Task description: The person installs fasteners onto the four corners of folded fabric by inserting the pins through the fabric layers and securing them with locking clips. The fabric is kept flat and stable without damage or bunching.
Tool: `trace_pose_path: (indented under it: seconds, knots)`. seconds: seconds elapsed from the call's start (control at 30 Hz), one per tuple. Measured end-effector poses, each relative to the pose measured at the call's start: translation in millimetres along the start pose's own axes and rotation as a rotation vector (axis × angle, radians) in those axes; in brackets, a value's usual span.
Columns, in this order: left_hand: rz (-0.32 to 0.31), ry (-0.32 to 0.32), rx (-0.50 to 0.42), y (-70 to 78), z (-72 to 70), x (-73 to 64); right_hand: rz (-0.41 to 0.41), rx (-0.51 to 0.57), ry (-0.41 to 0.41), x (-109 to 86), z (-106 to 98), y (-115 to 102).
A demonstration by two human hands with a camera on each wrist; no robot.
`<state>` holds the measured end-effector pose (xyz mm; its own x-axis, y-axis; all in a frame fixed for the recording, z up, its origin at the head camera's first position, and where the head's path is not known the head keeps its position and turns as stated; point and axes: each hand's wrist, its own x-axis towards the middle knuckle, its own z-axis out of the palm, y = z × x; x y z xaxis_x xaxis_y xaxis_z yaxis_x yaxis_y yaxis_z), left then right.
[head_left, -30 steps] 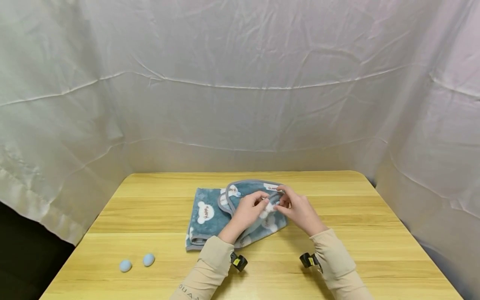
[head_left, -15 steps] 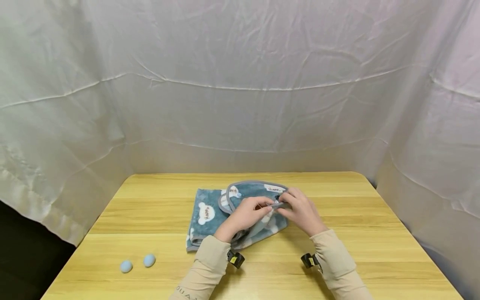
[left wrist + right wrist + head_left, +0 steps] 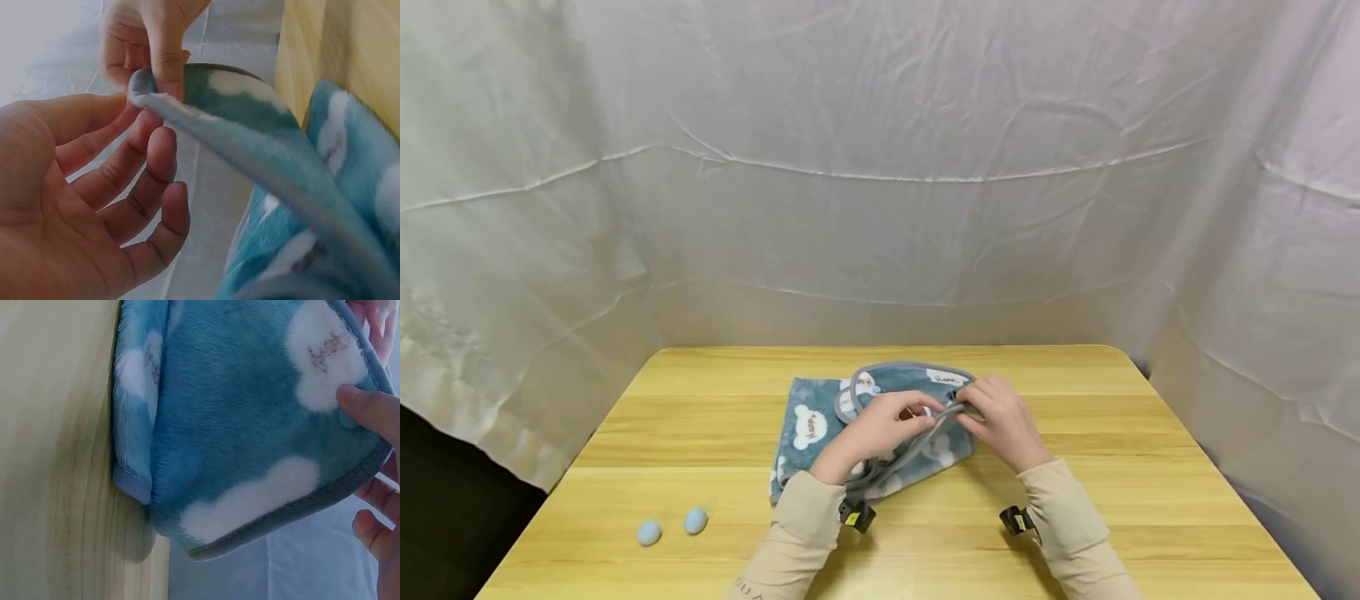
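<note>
A folded teal fleece cloth (image 3: 820,400) lies on the table, patterned with white bear heads lettered "Happy". Grey binding runs round its edges. Above the stack, my left hand (image 3: 883,429) pinches a bound edge of a raised flap between thumb and index finger. The left wrist view shows the other fingers (image 3: 150,206) of that hand loosely bent, off the fabric. Close beside it, my right hand (image 3: 1003,421) pinches the same edge. Its thumb presses the fleece beside a white patch (image 3: 328,356) in the right wrist view, over a small light-blue round spot.
Two light-blue balls (image 3: 649,532) rest at the front left of the wooden table (image 3: 1150,500). Pale curtains (image 3: 880,225) hang behind and at both sides. A small black camera (image 3: 857,515) sits on each wrist.
The left hand has slid slightly left and down. The flap between the hands has turned so that its grey binding shows edge-on, drawn towards the left wrist. The right hand has shifted only slightly.
</note>
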<state>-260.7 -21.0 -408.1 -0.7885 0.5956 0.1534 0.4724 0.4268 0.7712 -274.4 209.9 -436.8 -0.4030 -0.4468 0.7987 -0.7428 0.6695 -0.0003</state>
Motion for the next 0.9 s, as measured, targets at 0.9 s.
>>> trace_pose_path:
  seconds: [0.9]
  knots:
    - [-0.464,0.038,0.317,-68.7,-106.0,-184.5,0.011,0.044,-0.045,-1.1,0,-2]
